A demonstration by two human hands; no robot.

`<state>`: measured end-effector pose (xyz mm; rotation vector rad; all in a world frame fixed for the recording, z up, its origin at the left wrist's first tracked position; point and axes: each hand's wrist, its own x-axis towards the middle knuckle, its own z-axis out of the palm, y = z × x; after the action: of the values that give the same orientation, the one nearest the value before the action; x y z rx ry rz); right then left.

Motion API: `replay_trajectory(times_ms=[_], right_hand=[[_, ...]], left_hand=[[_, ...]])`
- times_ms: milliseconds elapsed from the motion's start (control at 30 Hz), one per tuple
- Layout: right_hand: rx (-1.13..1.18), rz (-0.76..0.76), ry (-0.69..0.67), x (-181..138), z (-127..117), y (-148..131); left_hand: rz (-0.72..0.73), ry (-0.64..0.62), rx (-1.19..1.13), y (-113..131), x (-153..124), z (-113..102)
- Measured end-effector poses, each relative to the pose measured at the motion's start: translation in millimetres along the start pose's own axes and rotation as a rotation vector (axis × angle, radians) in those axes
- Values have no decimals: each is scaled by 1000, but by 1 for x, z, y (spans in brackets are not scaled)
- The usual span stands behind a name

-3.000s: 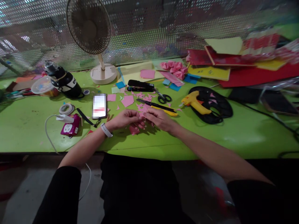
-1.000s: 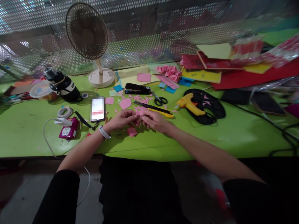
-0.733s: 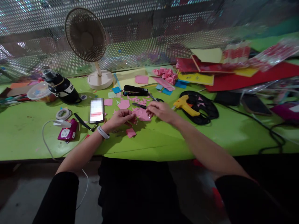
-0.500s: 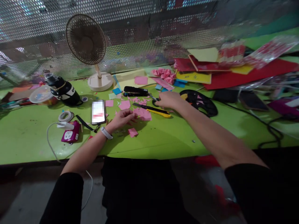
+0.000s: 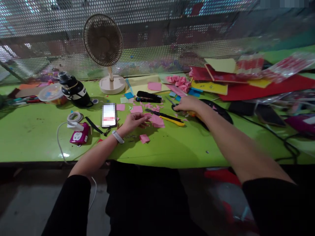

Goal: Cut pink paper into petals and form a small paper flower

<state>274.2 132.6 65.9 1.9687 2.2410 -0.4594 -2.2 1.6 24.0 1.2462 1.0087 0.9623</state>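
Observation:
My left hand [image 5: 134, 120] rests on the green table [image 5: 36, 131] with thumb and fingers pinched on a small pink paper piece [image 5: 147, 115]. A white band is on that wrist. My right hand [image 5: 188, 104] reaches to the far middle of the table, fingers curled over the handles of black scissors [image 5: 171, 101], whose blades point up-left. Pink paper scraps [image 5: 157, 121] lie between the hands, and one pink square [image 5: 144, 138] lies nearer the front edge. A yellow utility knife [image 5: 169, 118] lies just below my right hand.
A black stapler [image 5: 149, 96], a phone [image 5: 109, 114], a tape roll [image 5: 73, 116], a pink plug adapter [image 5: 79, 137], a black bottle [image 5: 73, 93] and a fan [image 5: 104, 49] stand left and behind. A black tray [image 5: 221, 113], stacked coloured sheets [image 5: 246, 85] and cables [image 5: 283, 137] fill the right.
My right hand left the pink piece held by both hands and moved right and away to the scissors. My left hand stayed, still pinching the paper. The camera shifted slightly.

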Motion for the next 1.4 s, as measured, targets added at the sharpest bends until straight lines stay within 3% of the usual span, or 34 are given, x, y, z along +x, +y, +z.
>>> replay_trajectory(times_ms=[100,167,233,300,433,567,767,1200,1267,1400], right_hand=[[173,6,22,-25,1,12],[673,-8,60,-43,7,10],[1054,-67,-19,-57,17,-2],[1294,-123,-81,-64,28,-22],[1515,-283,-43,-67,46,-59],[1551,-360,-8,-67,54,-70],[1366,-434,118,-72,65,-69],[1190,-398,234,-82,66,-70],[1195,-371,206,-81,66,-65],[1259,-322,-69,-77,67,-57]], left_hand=[[-3,2,-49,1,0,-1],[2,-4,-73,2,-1,-1],[6,-24,-87,3,-3,-1],[2,-58,-93,5,-5,1],[-42,-106,-80,6,-7,5],[-75,-111,-67,1,-5,6],[-74,-140,-39,-2,-5,6],[-39,70,-70,-3,-5,9],[-25,96,-117,-1,-5,7],[-8,148,-235,6,-6,5]])
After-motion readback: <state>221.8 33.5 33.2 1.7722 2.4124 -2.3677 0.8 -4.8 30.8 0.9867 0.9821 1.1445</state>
